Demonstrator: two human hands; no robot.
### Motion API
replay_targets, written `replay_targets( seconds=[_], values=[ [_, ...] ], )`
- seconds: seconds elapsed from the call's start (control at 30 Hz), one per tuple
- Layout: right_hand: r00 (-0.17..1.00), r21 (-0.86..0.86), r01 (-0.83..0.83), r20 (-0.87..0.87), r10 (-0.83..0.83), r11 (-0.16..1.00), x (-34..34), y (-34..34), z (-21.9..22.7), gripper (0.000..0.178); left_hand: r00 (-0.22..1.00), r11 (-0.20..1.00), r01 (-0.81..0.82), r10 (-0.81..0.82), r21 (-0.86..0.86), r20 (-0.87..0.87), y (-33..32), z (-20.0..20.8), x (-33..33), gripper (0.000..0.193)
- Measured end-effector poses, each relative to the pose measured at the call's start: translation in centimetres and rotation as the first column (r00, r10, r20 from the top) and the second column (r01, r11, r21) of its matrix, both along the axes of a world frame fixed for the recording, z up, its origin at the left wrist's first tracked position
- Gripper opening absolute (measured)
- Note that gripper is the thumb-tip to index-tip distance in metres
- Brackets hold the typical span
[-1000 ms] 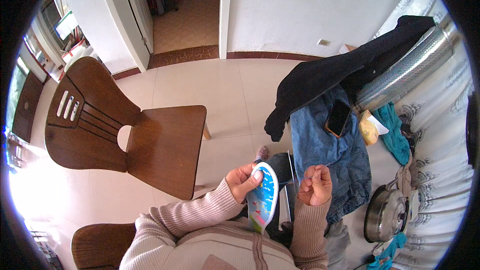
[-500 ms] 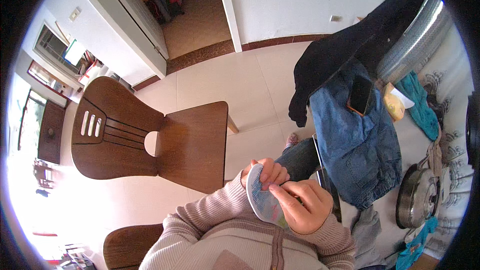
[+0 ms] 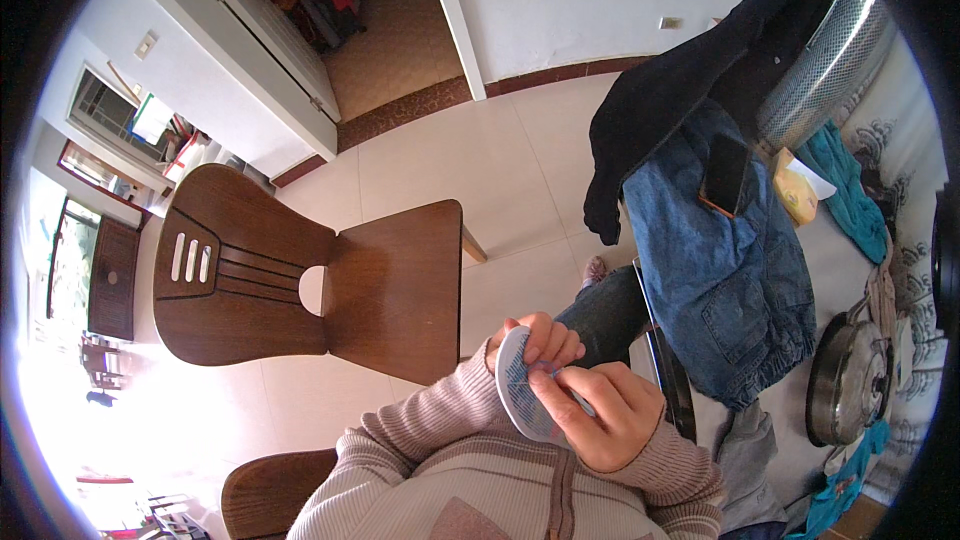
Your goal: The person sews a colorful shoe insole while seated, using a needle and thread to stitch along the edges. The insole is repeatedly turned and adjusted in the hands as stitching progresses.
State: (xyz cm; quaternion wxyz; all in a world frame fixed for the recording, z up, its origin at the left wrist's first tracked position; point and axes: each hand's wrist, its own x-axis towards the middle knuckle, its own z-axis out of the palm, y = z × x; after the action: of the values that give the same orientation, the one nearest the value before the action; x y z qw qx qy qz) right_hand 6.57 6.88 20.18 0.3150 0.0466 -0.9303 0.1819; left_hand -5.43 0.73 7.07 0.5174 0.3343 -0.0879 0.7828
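Close to my chest, my left hand [image 3: 538,341] is closed round the upper edge of a flat, rounded white disc-like thing [image 3: 515,390] with blue print on its face. It stands tilted on edge, and its exact kind does not show. My right hand [image 3: 612,418] is bent in a pinch against the printed face, its fingertips close to those of my left hand. What lies between the right fingertips, if anything, is hidden. My right hand covers part of the disc.
A brown wooden chair [image 3: 390,290] stands ahead to the left, another chair [image 3: 275,495] near my left side. On the right, a table bears blue denim clothing [image 3: 720,290], a phone [image 3: 724,176], a black garment [image 3: 680,90] and a lidded metal pan [image 3: 848,378].
My right fingertips have shifted slightly on the disc's face, and the disc has turned a little. The whole view has moved slightly. Both hands keep nearly the same place.
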Motion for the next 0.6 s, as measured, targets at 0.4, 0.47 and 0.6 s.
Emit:
replay_targets(
  seconds=[0.4, 0.47, 0.6],
  values=[
    [1.0, 0.023, 0.004, -0.003, -0.004, 1.0, 0.0, -0.17, 0.14, 0.029, 0.998, 0.998, 0.063, -0.064, 0.025, 0.025, 0.04, 0.19, -0.04, 0.04],
    [1.0, 0.019, 0.01, -0.014, -0.01, 1.0, 0.02, -0.25, 0.08, 0.029, 0.996, 0.996, 0.08, -0.082, 0.038, 0.039, 0.1, 0.06, 0.03, 0.04],
    [0.999, 0.028, -0.02, 0.027, 0.02, 0.999, 0.22, 0.05, 0.62, 0.03, 0.994, 0.994, 0.104, -0.105, 0.033, 0.034, 0.09, 0.04, -0.11, 0.04]
  ],
)
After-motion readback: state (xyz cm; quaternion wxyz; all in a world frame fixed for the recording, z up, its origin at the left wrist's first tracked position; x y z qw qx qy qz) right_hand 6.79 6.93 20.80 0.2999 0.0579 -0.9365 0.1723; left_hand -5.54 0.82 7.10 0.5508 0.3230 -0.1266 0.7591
